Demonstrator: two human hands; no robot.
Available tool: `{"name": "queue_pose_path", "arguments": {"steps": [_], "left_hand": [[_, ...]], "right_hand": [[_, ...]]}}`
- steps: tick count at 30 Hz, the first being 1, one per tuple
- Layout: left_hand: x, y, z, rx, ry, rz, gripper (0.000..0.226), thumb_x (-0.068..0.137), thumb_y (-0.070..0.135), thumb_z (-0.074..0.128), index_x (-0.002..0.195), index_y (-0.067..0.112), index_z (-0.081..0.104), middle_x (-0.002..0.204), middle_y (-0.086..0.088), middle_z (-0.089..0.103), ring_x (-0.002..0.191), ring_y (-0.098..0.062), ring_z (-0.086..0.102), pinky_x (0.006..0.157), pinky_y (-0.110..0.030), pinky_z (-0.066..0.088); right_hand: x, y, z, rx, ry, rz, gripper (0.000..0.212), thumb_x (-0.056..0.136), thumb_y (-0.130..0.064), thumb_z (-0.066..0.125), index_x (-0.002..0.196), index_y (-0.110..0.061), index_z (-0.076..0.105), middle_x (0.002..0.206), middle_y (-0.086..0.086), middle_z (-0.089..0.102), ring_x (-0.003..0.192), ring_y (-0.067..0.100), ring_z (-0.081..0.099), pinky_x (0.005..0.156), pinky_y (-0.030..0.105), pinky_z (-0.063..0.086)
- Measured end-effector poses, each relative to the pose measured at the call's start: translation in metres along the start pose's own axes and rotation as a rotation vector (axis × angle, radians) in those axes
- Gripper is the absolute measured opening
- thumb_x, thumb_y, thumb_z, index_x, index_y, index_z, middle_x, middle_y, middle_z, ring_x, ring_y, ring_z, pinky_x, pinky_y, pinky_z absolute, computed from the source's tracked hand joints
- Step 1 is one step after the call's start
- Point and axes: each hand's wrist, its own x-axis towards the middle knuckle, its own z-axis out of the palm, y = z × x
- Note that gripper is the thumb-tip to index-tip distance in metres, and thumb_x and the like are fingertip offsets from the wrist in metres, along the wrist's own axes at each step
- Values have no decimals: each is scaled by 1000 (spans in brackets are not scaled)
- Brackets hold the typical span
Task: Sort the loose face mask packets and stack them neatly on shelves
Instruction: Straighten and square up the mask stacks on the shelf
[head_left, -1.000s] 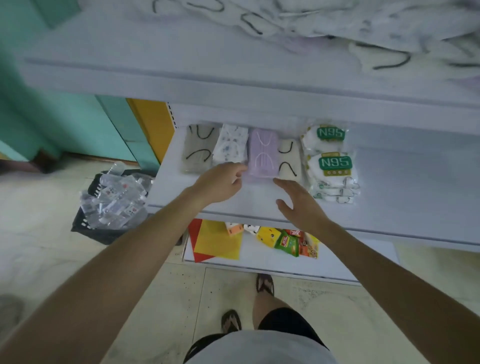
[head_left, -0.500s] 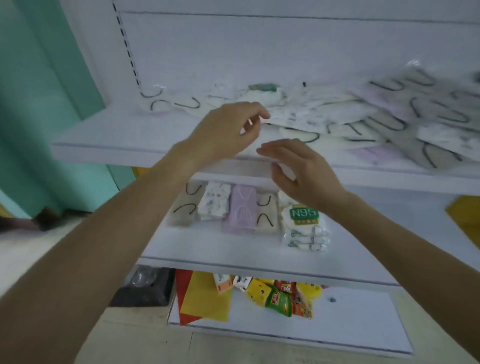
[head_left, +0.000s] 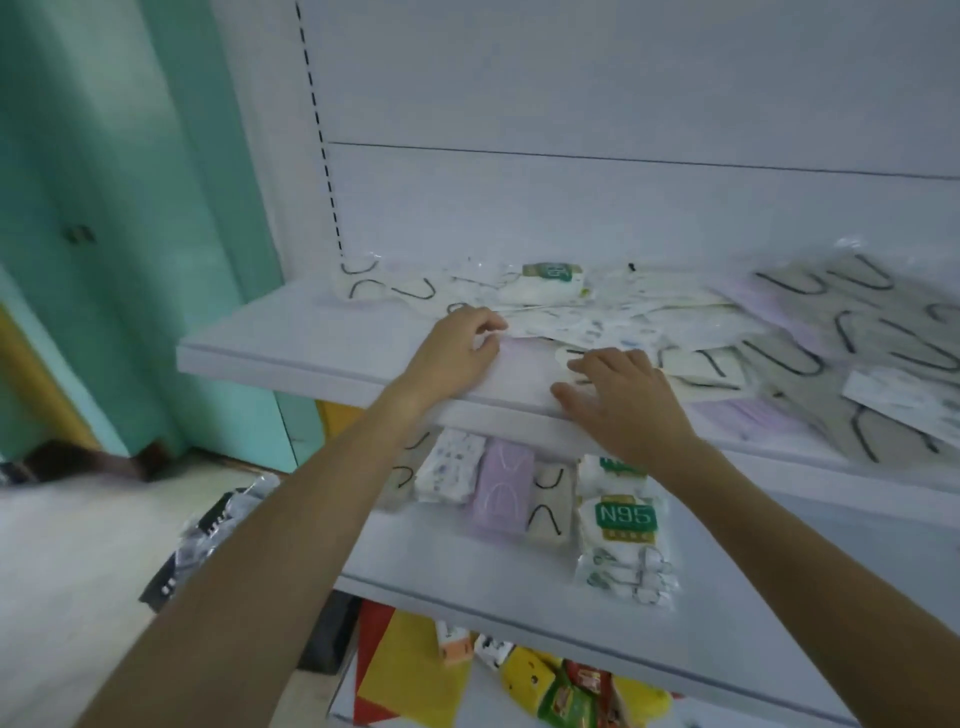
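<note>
Lilac packet: your left hand pinches its corner, likely to lift it. Your right hand, fingers spread, steadies the pile.

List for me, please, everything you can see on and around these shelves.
upper shelf: one, white, at hand height.
loose mask packets: many, grey, white, lilac, scattered over the upper shelf.
lilac packet: one, upper shelf's front edge, between the hands.
N95 packet: one, white with green label, back of upper shelf.
middle shelf: one, white, below.
sorted stacks: one row, grey, printed, lilac, beige, N95, on the middle shelf.
snack packets: several, yellow, green, red, below the middle shelf.
basket: one, black, floor at left.
left hand: one, fingers curled at the lilac packet's edge, grip unclear.
right hand: one, fingers spread, resting on packets.
</note>
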Motion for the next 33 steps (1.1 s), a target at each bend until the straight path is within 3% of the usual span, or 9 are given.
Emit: {"name": "queue_pose_path", "arguments": {"steps": [6, 13, 18, 22, 24, 26, 28, 30, 33], "left_hand": [[18, -69, -47, 84, 34, -75, 27, 94, 11, 50, 119, 6, 59, 120, -13, 57, 112, -23, 52, 85, -17, 31], [70, -150, -77, 183, -103, -112, 36, 94, 15, 51, 129, 8, 52, 129, -19, 46, 118, -30, 47, 94, -28, 33], [106, -152, -70, 124, -192, 34, 33, 94, 15, 52, 126, 9, 55, 129, -14, 52, 119, -26, 49, 93, -24, 33], [101, -136, -62, -56, -193, 137, 22, 93, 15, 53, 113, 11, 62, 102, -8, 65, 85, -17, 59, 76, -21, 40], [94, -125, -67, -180, -327, 73, 15, 95, 28, 52, 102, 18, 61, 87, -4, 66, 67, -11, 59, 62, -22, 45], [88, -115, -80, -334, -602, -115, 33, 92, 50, 49, 99, 20, 61, 93, -4, 65, 73, -11, 62, 57, -21, 51], [83, -113, -95, -422, -935, -227, 59, 78, 67, 49, 110, 19, 61, 120, -10, 61, 100, -18, 64, 86, -29, 54], [78, -118, -107, -436, -1108, -190, 57, 73, 60, 58, 116, 23, 57, 133, -19, 53, 117, -31, 57, 104, -42, 43], [77, -128, -119, -403, -825, -128, 55, 84, 24, 68, 132, 32, 43, 131, -16, 48, 99, -21, 56, 87, -34, 47]], "right_hand": [[34, -50, 15, -156, -249, 170, 64, 91, -62, 30, 132, -14, 42, 140, 12, 38, 128, 32, 34, 100, 45, 33], [28, -100, 39, 29, -52, 101, 66, 90, -55, 44, 141, -16, 33, 151, 4, 24, 134, 23, 32, 106, 34, 30], [28, -126, 40, 163, 5, -38, 35, 88, -26, 63, 119, -10, 62, 144, 0, 36, 120, 14, 51, 96, 23, 41], [30, -145, 35, 198, 62, -205, 24, 81, 6, 62, 102, -2, 71, 122, 13, 59, 101, 18, 63, 85, 9, 37], [37, -157, 31, 258, 224, -272, 25, 78, 8, 61, 99, -1, 71, 109, 14, 65, 95, 14, 61, 82, 7, 40], [52, -167, 27, 287, 367, -302, 24, 79, 7, 61, 99, -1, 72, 103, 13, 66, 94, 13, 57, 84, 10, 41], [67, -180, 28, 292, 450, -376, 21, 81, 8, 61, 95, -2, 73, 98, 13, 67, 93, 14, 56, 88, 11, 39], [78, -193, 39, 269, 473, -527, 18, 82, 5, 61, 89, -3, 75, 94, 13, 69, 91, 17, 58, 90, 15, 38], [88, -201, 57, 224, 362, -668, 13, 81, -8, 69, 93, -6, 74, 97, 13, 69, 93, 24, 64, 89, 23, 42]]}}
